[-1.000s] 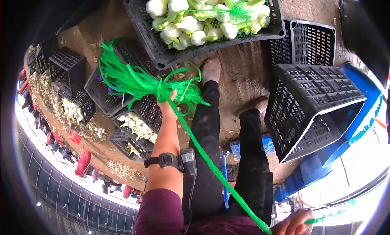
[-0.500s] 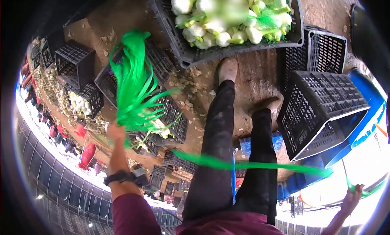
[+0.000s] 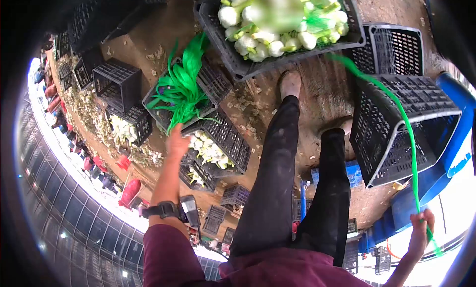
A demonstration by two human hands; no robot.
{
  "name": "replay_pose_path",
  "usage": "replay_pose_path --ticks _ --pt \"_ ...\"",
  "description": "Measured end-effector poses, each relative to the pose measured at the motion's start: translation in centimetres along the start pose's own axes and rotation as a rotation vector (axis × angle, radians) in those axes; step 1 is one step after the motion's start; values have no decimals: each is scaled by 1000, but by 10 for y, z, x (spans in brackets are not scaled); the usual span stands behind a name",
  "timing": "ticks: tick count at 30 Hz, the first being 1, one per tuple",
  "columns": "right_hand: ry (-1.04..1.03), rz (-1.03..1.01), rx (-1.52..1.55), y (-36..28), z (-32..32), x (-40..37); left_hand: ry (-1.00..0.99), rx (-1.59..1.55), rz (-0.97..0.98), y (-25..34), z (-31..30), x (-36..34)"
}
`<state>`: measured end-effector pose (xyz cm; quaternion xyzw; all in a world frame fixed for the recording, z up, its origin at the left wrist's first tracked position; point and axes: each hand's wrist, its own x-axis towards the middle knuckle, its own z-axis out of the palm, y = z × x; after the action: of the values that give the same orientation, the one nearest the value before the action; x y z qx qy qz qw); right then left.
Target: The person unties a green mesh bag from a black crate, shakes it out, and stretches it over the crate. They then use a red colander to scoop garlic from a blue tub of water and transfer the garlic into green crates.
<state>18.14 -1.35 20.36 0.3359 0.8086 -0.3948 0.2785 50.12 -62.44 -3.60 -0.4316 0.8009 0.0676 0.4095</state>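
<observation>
My left hand (image 3: pixel 177 140) is closed at the near end of a bundle of green netting strips (image 3: pixel 184 83), whose loose strands fan out over a black crate. My right hand (image 3: pixel 421 221), at the lower right, grips one long green netting strip (image 3: pixel 407 123). That strip curves up past the tilted black crate towards the crate of bulbs, and its short tail hangs below my fingers. White bulbs with cut green stalks (image 3: pixel 276 48) fill the large black crate (image 3: pixel 238 71) in front of me. Some green mesh (image 3: pixel 322 23) lies over them; a blurred patch hides part of the pile.
An empty black crate (image 3: pixel 377 138) lies tipped on its side at right, beside a blue barrel (image 3: pixel 453 101). More crates stand at left, one with bulbs (image 3: pixel 210 148). Scraps litter the dirt floor (image 3: pixel 243 103). My legs (image 3: pixel 270 173) stand in the middle.
My left hand has moved up and right, bringing the netting bundle over the crate. The strip in my right hand has swung from lying across my legs to stretching up at the right.
</observation>
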Motion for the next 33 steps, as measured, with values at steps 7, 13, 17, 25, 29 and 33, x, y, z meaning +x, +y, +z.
replay_pose_path --ticks 7,13,17,25,29,33 --pt "18 -424 66 -13 8 -25 -632 -1015 274 218 -83 -120" --pt "246 -855 115 -32 -83 -94 -769 -1021 875 320 -185 -271" --pt "460 -1058 197 -18 -137 -124 -777 -982 1016 351 -206 -353" --pt "81 -1159 -191 13 -101 -49 -743 -974 1291 400 -224 -452" --pt "-24 -1092 -472 25 -63 -26 -683 -875 1234 415 -219 -473" --pt "-39 -1047 -519 20 -52 -30 -228 -420 1281 412 -202 -469"
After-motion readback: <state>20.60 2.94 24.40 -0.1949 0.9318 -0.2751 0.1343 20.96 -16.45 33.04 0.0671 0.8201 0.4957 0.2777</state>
